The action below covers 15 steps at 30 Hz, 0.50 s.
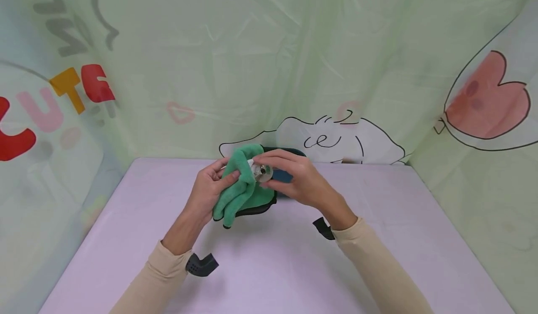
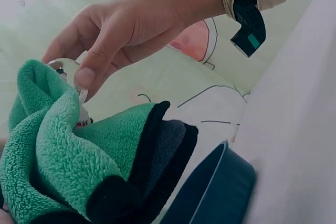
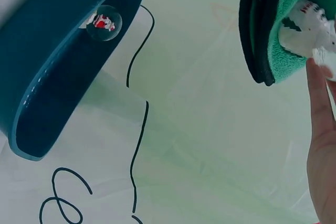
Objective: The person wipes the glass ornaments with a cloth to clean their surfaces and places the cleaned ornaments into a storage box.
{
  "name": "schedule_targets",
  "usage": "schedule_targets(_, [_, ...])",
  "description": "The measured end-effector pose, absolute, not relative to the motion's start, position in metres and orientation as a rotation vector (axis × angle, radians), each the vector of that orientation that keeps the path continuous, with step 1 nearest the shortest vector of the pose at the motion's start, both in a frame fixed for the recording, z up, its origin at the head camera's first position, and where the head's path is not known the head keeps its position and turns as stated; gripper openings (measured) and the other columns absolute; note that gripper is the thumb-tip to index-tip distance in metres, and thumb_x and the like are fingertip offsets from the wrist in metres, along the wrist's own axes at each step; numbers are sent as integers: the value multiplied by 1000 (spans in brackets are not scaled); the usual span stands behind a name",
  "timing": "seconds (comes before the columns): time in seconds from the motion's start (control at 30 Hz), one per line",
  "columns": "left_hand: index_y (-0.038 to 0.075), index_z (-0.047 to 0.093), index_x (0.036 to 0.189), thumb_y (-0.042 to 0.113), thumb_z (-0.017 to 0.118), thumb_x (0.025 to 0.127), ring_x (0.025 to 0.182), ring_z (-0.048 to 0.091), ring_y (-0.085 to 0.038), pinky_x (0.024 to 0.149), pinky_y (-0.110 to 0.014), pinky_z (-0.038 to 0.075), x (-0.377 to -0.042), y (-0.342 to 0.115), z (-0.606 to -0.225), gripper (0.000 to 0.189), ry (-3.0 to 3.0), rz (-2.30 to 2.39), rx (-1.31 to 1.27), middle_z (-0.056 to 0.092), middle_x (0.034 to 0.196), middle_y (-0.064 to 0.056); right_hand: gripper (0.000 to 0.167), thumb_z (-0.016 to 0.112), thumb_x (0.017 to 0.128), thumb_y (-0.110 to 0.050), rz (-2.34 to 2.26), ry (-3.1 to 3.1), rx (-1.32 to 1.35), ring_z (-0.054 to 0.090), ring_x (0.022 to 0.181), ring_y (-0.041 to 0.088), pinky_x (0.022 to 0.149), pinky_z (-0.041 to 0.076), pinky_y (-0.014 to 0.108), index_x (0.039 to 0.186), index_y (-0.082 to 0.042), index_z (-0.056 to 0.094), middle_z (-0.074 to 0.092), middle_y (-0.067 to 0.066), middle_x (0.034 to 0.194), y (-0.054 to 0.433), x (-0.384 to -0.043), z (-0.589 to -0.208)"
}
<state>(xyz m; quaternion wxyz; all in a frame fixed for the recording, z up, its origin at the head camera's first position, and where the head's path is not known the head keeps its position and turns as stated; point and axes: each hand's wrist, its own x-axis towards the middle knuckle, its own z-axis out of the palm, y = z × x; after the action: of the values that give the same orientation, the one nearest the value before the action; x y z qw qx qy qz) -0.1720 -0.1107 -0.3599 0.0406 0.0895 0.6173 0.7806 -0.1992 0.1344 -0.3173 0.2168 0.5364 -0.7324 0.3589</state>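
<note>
A small snow globe with a white base is tucked into a fluffy green cloth with dark edging. My left hand grips the cloth, its thumb on top, around the base end. From the other side, my right hand pinches the clear globe between thumb and fingers. In the left wrist view the globe's far part is hidden by cloth and fingers. Behind the hands is a dark blue bin; another snow globe with a red and white figure sits inside it.
All this is above a table with a pale lilac cover. Light green curtains with printed drawings and letters enclose the back and sides. Dark wrist mounts stick out from both sleeves.
</note>
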Motion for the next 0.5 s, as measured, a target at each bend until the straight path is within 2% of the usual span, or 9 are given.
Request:
schedule_targets(0.13, [4,56,142,14,73,96,104,73,-18,88,-32,59,-172,-110,-362,50,1888,2343,276,72,122,-11,54,88,75,0,1063,-2039,1369,68,106,22,83,59,33,125,-2,69,68,11,122,133,-199,-320])
schedule_targets(0.33, [4,55,142,15,72,96,108,71,-16,91,-30,58,-172,-113,-366,51,1892,2274,243,70,127,-12,48,85,80,-1,1160,-2092,1259,67,108,23,87,59,31,125,-1,68,67,13,121,134,-200,-320])
schedule_targets(0.5, [6,53,145,18,72,96,113,69,-16,92,-28,56,-171,-119,-371,54,1897,2223,243,66,134,-13,47,84,82,-3,1302,-2181,1221,67,107,20,88,59,34,127,-4,68,67,12,121,139,-203,-320])
